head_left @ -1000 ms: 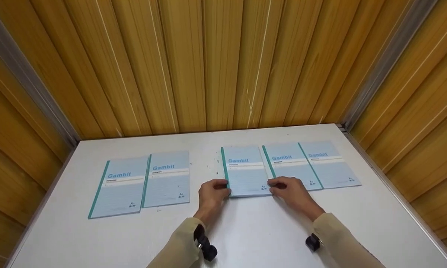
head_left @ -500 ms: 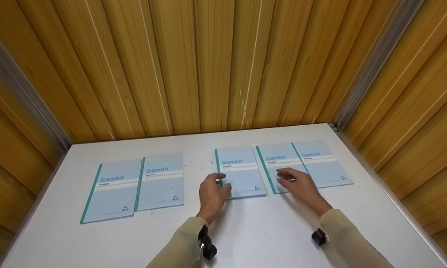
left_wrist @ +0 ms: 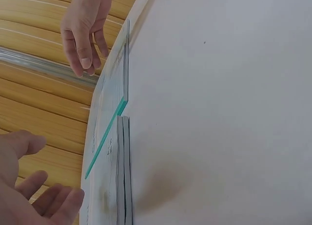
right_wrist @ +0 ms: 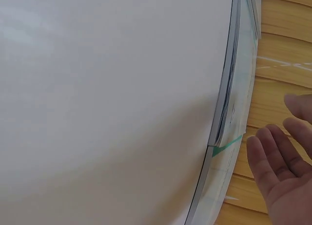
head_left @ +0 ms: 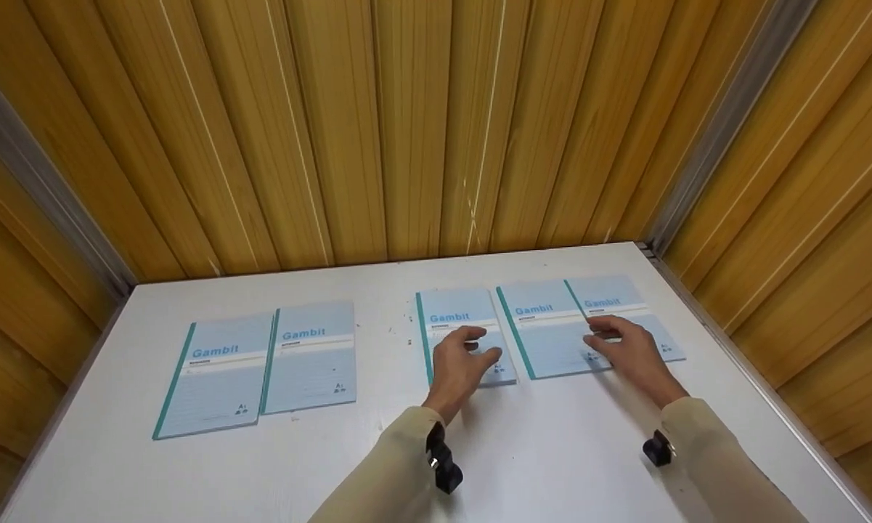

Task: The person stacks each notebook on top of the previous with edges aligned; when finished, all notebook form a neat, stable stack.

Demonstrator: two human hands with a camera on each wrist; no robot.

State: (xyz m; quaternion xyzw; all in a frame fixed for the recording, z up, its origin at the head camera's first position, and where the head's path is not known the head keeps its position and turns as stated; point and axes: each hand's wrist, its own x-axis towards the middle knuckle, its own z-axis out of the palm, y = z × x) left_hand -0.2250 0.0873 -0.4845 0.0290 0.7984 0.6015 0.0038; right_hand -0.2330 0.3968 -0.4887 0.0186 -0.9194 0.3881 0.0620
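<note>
My left hand [head_left: 461,363] hovers with bent, spread fingers over the lower half of the middle notebook [head_left: 454,301], holding nothing. That notebook has a light-blue "Gambit" cover and a green spine; in the left wrist view its near edge [left_wrist: 122,171] shows two layers. To its right lie two like notebooks side by side, the nearer one [head_left: 541,341] and the far-right one [head_left: 610,287]. Over the seam between these two is my right hand [head_left: 635,356], its fingers loosely curved and apart from the thumb. The right wrist view shows that hand [right_wrist: 287,171] raised above the covers.
Two more Gambit notebooks, the outer one [head_left: 214,388] and the inner one [head_left: 311,370], lie together at the left of the white table [head_left: 552,457]. A gap separates them from the middle notebook. Wood-patterned panels [head_left: 406,131] close off the back and sides.
Both hands have let go of the middle notebook's lower corners and moved right. The left went from its spine to over its cover; the right went across the neighbouring notebook.
</note>
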